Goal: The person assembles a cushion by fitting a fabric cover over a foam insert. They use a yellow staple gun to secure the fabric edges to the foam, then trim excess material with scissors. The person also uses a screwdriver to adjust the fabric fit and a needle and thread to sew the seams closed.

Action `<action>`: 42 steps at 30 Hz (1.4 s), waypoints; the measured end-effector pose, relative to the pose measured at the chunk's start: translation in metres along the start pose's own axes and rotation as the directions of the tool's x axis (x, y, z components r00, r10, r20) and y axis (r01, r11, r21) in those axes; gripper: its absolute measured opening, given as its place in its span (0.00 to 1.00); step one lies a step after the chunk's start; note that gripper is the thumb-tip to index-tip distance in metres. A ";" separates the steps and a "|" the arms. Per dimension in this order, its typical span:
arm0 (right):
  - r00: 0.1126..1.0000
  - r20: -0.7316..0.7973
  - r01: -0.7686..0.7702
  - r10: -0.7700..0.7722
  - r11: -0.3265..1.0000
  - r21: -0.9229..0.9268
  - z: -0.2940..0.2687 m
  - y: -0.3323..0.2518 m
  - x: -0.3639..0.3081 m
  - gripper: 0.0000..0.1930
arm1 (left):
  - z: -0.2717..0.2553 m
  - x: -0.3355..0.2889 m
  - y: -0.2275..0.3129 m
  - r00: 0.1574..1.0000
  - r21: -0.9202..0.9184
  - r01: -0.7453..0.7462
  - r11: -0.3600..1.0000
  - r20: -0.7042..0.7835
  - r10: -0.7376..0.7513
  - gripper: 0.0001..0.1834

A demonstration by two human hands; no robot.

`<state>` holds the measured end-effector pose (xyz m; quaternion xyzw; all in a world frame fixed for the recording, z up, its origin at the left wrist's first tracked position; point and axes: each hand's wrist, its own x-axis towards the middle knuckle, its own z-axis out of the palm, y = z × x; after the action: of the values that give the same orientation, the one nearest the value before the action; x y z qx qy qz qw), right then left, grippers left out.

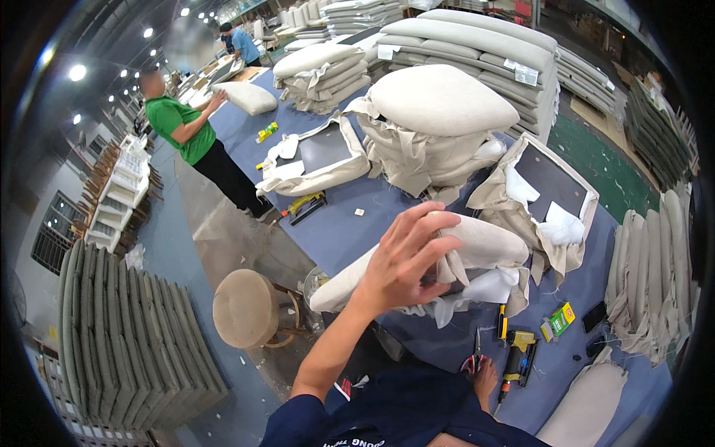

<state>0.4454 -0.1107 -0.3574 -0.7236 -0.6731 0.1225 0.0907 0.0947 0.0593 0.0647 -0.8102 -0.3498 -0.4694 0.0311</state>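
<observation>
In front of me a beige upholstered seat cushion (488, 242) is tilted up on its edge on the blue-topped table. My left hand (406, 261) is closed over its upper side, fingers curled at a fold of the fabric. White lining (477, 296) and loose fabric hang out along its lower edge. Close to my body, my right hand (485, 381) is closed on red-handled scissors (477, 344), blades pointing away from me. Just right of it lies a yellow and black staple gun (518, 359). A yellow-handled tool (502, 322) lies by the cushion's lower edge.
A green and yellow box (558, 322) and a phone (594, 316) lie at right. Beyond stand an open-backed cushion (555, 182), a cushion pile (445, 100) and another staple gun (305, 205). A round stool (246, 308) stands left. A person in green (181, 127) works across the table.
</observation>
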 end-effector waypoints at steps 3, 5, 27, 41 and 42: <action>1.000 -0.014 0.023 -0.021 0.994 0.107 0.005 0.008 -0.009 0.27 | 0.006 -0.002 -0.011 0.993 -0.057 -0.076 0.995 -0.094 0.071 0.29; 0.997 0.063 0.029 -0.044 0.975 0.221 -0.001 0.017 0.000 0.27 | 0.008 -0.005 -0.015 0.988 -0.035 -0.090 0.995 -0.126 0.085 0.27; 0.917 -0.296 0.362 -0.269 0.244 0.900 -0.256 -0.106 0.105 0.15 | -0.010 -0.038 -0.008 0.950 -0.191 0.155 0.969 -0.239 -0.199 0.05; 0.055 0.356 0.188 -0.933 0.360 0.914 -0.310 -0.226 0.167 0.36 | -0.012 -0.064 0.040 0.777 0.094 0.484 0.870 -0.503 -0.378 0.13; 0.009 0.408 0.195 -0.913 0.402 0.895 -0.304 -0.229 0.170 0.37 | -0.013 -0.068 0.038 0.751 -0.058 0.468 0.882 -0.500 -0.432 0.13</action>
<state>0.3292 0.0864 -0.0087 -0.0641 -0.7524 0.6552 -0.0236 0.0859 -0.0111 0.0291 -0.5510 -0.5307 -0.6431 0.0353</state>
